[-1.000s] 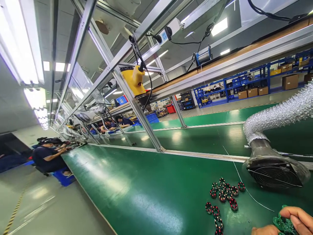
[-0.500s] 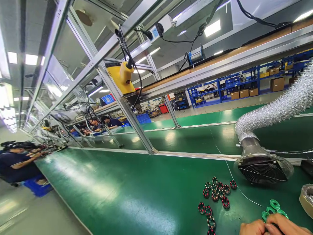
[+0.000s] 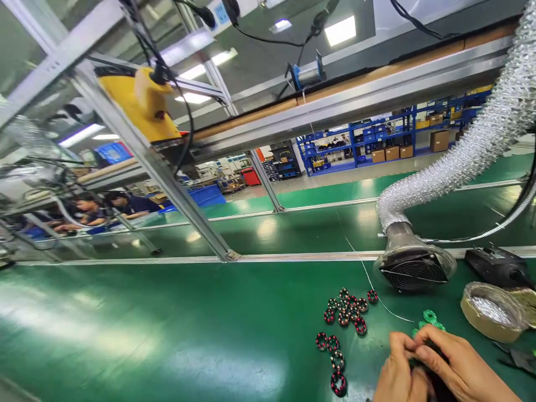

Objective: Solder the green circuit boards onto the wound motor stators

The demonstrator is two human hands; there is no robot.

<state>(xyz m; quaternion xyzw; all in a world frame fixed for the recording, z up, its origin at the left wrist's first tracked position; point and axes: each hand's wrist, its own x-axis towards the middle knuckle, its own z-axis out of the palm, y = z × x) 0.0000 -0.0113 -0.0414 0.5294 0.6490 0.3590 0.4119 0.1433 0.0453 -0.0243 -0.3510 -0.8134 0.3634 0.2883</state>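
My left hand (image 3: 396, 365) and my right hand (image 3: 464, 363) meet at the lower right, fingers pinched together over the green mat. Something dark shows between the palms, mostly hidden by the fingers, so I cannot make out what it is. Just beyond the fingertips lie several green ring-shaped parts (image 3: 430, 316), partly covered by the hands. To the left of my hands several small black rings with red or pale spots (image 3: 338, 383) lie in a loose line and a cluster. A thin silvery wire (image 3: 391, 310) comes down from above and ends near the green parts.
A fan in a clear hood (image 3: 414, 271) stands behind my hands, joined to a silver flexible duct (image 3: 456, 164). A tape-like ring (image 3: 488, 329) with shiny contents sits at right, near a black device (image 3: 498, 265). A wire spool (image 3: 307, 73) rests on the overhead shelf. People sit farther left.
The view has swung right and down, so both hands show more fully. They stay together near the green parts. The tape-like ring and black device have come further into view.
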